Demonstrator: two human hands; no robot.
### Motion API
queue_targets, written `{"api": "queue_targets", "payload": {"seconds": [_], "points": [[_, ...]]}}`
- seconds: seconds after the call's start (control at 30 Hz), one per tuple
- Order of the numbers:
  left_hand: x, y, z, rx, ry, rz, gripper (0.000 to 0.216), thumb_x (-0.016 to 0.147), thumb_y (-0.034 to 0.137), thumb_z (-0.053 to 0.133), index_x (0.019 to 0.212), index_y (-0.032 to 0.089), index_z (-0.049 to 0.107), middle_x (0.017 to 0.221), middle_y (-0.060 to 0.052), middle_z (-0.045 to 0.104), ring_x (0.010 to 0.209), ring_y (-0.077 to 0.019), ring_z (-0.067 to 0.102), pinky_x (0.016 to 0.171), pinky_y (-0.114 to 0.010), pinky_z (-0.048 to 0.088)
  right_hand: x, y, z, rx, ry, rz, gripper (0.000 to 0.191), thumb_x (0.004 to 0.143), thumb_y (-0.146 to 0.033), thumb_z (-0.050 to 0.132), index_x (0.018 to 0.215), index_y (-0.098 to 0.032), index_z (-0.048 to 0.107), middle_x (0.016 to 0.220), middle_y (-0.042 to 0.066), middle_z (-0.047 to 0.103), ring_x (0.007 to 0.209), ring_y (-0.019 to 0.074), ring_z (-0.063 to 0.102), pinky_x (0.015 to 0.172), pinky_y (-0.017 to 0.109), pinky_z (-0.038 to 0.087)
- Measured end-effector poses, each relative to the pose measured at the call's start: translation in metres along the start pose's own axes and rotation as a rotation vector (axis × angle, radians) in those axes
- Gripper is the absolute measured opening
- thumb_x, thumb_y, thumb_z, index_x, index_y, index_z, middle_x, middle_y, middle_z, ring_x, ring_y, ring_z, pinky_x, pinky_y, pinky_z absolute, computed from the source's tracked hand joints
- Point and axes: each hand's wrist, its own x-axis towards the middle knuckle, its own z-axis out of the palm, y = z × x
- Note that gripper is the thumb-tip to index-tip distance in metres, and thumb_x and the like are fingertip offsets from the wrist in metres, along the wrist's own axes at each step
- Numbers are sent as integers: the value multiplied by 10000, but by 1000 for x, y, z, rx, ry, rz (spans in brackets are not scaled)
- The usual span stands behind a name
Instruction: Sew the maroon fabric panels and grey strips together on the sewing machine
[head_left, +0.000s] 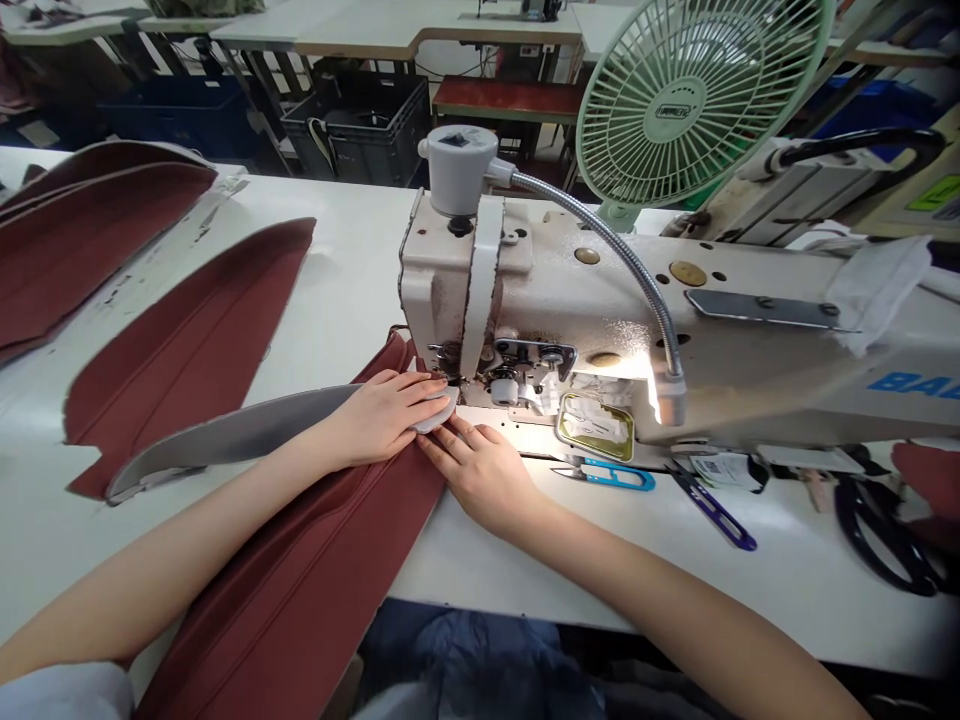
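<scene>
Both hands rest at the head of a sewing machine (540,270), by its needle area. My left hand (386,415) lies with fingers stretched over the end of a long grey curved strip (255,430), pressing it onto maroon material (322,580). My right hand (487,475) lies flat beside it, fingertips on the material's edge next to the grey end. The maroon piece has stitched seam lines and runs from under the machine head toward my lap. The needle itself is hidden.
More maroon panels (202,340) lie at the left. Right of my right hand are a small tin (592,428), blue thread snips (619,475), purple snips (716,510) and black-handled scissors (885,540). A lit gooseneck lamp (667,395) and green fan (697,100) stand by the machine.
</scene>
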Motion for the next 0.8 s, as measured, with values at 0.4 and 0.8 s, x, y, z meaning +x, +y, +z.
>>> {"api": "queue_targets", "payload": {"seconds": [0.4, 0.8], "points": [[2, 0, 3, 29, 40, 9, 445, 913, 216, 476, 1356, 246, 511, 1421, -53, 512, 1280, -237, 444, 972, -367, 367, 0, 7, -4, -21, 8, -33, 422, 973, -166, 404, 1378, -127, 513, 1389, 135, 547, 1292, 317, 446, 839, 389, 453], [6, -2, 8, 3, 61, -25, 422, 896, 216, 520, 1317, 233, 538, 1369, -83, 542, 1235, -262, 469, 960, -395, 379, 1, 11, -4, -13, 20, 2, 421, 958, -169, 455, 1374, -147, 520, 1381, 151, 551, 1291, 291, 462, 868, 396, 444]]}}
